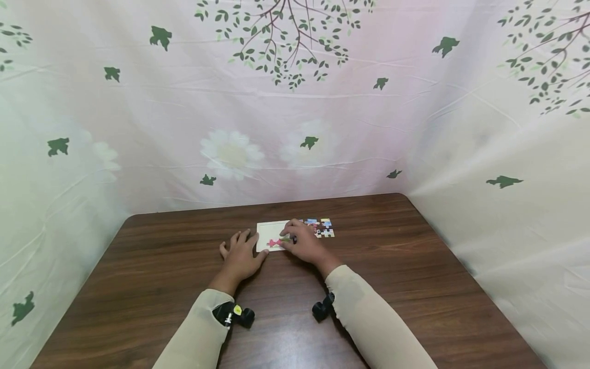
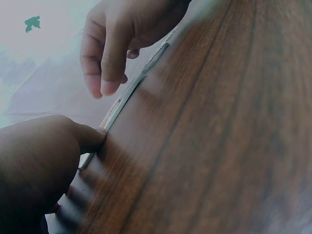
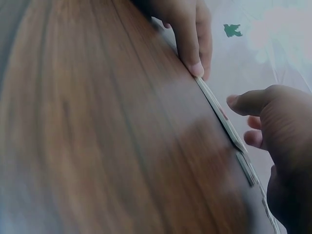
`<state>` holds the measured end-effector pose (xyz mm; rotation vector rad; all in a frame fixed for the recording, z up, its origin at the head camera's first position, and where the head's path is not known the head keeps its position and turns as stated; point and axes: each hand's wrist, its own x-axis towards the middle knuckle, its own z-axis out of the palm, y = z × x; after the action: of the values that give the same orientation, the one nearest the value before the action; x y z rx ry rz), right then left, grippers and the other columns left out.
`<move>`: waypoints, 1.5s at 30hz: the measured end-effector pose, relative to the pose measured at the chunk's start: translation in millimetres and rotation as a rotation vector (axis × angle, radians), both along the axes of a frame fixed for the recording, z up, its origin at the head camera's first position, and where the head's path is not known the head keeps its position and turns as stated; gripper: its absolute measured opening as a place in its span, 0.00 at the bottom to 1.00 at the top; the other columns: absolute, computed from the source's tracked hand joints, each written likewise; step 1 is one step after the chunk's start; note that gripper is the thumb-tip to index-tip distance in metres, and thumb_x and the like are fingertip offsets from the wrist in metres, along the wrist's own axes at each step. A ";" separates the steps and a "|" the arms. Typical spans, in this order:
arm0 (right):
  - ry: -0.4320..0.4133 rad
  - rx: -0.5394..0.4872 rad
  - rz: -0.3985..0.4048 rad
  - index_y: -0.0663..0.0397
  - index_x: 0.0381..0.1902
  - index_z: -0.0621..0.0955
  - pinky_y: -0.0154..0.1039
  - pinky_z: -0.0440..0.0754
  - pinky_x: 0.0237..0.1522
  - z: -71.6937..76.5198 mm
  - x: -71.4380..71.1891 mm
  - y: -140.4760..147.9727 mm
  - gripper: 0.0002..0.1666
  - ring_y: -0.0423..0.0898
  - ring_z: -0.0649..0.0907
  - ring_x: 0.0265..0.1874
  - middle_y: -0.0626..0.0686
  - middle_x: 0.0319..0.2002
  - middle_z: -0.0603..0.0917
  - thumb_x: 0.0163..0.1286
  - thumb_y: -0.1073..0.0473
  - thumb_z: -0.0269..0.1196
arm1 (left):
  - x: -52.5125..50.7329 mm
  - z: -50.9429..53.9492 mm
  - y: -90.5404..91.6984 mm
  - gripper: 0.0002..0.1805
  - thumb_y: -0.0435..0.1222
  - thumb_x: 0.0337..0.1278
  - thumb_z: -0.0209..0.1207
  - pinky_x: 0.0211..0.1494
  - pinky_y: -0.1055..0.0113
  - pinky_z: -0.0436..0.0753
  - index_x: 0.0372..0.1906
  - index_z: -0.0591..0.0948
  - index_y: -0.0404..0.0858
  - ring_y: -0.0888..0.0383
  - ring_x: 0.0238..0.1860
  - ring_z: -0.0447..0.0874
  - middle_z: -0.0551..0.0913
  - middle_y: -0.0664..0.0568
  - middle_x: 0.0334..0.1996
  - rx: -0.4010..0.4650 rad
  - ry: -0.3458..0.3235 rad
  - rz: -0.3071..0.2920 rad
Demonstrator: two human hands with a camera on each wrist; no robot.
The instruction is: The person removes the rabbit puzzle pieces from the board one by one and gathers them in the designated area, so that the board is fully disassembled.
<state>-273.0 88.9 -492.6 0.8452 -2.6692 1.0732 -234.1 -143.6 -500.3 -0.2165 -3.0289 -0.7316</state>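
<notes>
A thin white puzzle board (image 1: 273, 229) lies flat on the table, with pink and green pieces (image 1: 273, 243) along its near side. My left hand (image 1: 241, 257) rests at the board's left end, fingers spread. Its thumb (image 2: 90, 138) touches the near edge in the left wrist view. Over the right end of the board is my right hand (image 1: 305, 244), fingers pointing down. Thumb and fingers are apart in the right wrist view, with nothing seen between them. This hand hides the board's right part.
Several loose jigsaw pieces (image 1: 327, 223) lie right of the board, partly behind my right hand. The brown wooden table (image 1: 369, 246) ends at a hanging printed cloth (image 1: 258, 118) at the back and sides. Both wrists carry black cameras (image 1: 320, 311).
</notes>
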 end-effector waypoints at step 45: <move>-0.096 0.244 -0.091 0.44 0.52 0.90 0.61 0.65 0.63 4.6 4.6 -17.7 0.11 0.52 0.83 0.63 0.52 0.65 0.79 0.79 0.49 0.70 | 1.0 0.9 -1.1 0.39 0.56 0.76 0.63 0.79 0.20 0.44 0.82 0.73 0.42 0.31 0.86 0.53 0.63 0.37 0.85 0.009 0.004 -0.005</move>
<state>-268.4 71.2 -487.9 0.7168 -2.9304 0.7984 -233.1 -144.7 -499.4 -0.2245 -3.0218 -0.7446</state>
